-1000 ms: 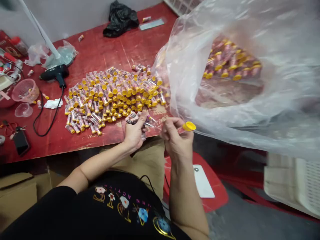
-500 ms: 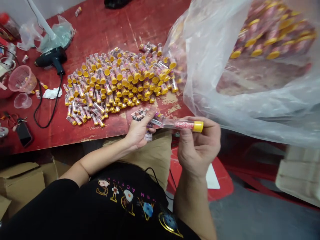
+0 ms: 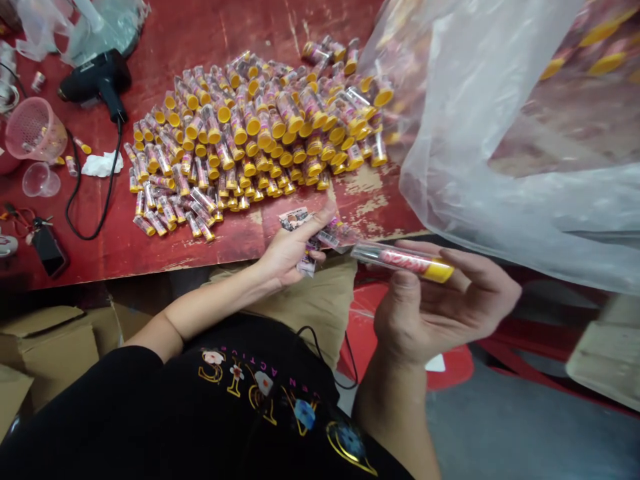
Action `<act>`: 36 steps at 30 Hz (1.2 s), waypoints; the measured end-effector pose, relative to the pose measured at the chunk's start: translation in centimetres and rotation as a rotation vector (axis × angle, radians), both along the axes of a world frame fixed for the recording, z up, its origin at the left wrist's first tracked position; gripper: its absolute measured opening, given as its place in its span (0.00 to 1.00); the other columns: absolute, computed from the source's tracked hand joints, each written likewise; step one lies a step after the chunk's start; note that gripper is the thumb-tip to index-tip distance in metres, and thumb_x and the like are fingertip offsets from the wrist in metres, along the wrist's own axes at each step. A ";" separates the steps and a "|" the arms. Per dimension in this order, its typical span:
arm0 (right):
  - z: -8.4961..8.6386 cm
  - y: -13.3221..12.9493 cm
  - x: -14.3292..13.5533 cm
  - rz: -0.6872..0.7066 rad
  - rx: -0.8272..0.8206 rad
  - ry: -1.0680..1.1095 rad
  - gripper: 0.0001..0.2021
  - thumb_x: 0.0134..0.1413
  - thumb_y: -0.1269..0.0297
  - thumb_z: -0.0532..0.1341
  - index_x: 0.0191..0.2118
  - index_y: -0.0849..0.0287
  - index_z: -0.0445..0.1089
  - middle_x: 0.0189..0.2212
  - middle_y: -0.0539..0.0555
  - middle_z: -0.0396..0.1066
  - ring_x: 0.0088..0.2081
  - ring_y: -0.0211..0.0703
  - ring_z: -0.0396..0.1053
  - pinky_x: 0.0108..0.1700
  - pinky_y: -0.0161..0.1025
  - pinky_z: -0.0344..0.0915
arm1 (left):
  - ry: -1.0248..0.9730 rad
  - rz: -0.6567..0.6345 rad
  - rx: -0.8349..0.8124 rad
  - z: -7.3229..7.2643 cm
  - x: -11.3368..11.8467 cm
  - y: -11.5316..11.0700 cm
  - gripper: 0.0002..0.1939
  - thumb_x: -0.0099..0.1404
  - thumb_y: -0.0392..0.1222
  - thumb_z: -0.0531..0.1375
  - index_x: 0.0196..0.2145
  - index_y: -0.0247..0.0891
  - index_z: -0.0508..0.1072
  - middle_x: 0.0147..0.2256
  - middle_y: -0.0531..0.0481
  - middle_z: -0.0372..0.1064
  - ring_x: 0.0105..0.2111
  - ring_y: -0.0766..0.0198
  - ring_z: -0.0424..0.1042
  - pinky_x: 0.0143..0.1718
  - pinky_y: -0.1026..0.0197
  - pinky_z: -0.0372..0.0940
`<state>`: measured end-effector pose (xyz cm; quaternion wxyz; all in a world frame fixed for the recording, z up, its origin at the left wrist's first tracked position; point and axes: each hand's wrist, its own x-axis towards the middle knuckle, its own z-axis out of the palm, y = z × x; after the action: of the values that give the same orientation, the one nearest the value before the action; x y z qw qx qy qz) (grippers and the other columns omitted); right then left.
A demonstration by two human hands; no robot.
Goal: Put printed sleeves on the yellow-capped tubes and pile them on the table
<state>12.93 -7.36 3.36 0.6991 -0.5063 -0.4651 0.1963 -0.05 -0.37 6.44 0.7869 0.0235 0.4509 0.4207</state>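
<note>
Pink basket, white tissue, cardboard box

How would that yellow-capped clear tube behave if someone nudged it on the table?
The clear tube would probably roll, being slim and round. Its straight, unbuckled sides suggest it is fairly stiff. The glossy surface may feel a bit slippery.

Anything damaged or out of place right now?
The red tabletop looks damaged: its surface is worn to pale patches near the front edge, beside the plastic bag. A crumpled white scrap lies by the black cord. The capped tube in the right hand looks intact.
</note>
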 end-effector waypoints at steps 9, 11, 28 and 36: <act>-0.4 0.1 0.5 0.109 0.083 -0.049 0.19 0.58 0.70 0.72 0.55 0.48 0.77 0.44 0.53 0.79 0.43 0.46 0.82 0.41 0.46 0.81 | 0.014 -0.106 -0.023 -0.6 0.3 -0.7 0.19 0.59 0.47 0.77 0.28 0.35 0.71 0.26 0.53 0.71 0.21 0.76 0.65 0.17 0.72 0.50; -0.6 0.1 0.7 0.090 0.119 -0.069 0.21 0.56 0.73 0.73 0.55 0.50 0.78 0.45 0.53 0.80 0.43 0.46 0.82 0.40 0.45 0.82 | 0.050 -0.125 -0.010 -0.5 0.2 -0.9 0.16 0.62 0.46 0.75 0.31 0.36 0.73 0.27 0.53 0.72 0.22 0.74 0.69 0.18 0.72 0.54; -1.5 -1.1 0.5 0.143 -0.119 -0.309 0.22 0.64 0.70 0.68 0.59 0.41 0.79 0.56 0.55 0.76 0.56 0.50 0.76 0.56 0.52 0.77 | 0.185 -0.227 0.314 -1.2 -0.2 -2.8 0.29 0.49 0.61 0.78 0.34 0.36 0.76 0.29 0.51 0.75 0.29 0.68 0.74 0.28 0.66 0.71; -1.5 0.9 -1.4 -0.001 -0.053 -0.259 0.18 0.58 0.72 0.73 0.51 0.45 0.83 0.46 0.53 0.81 0.45 0.45 0.79 0.45 0.46 0.79 | 0.144 -0.129 0.322 -1.4 -0.7 -2.4 0.30 0.45 0.60 0.80 0.34 0.36 0.76 0.29 0.54 0.73 0.27 0.70 0.72 0.27 0.66 0.72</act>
<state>11.55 -6.43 1.89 0.6197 -0.5459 -0.5460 0.1411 -0.79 -2.80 5.09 0.7640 0.2080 0.4307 0.4331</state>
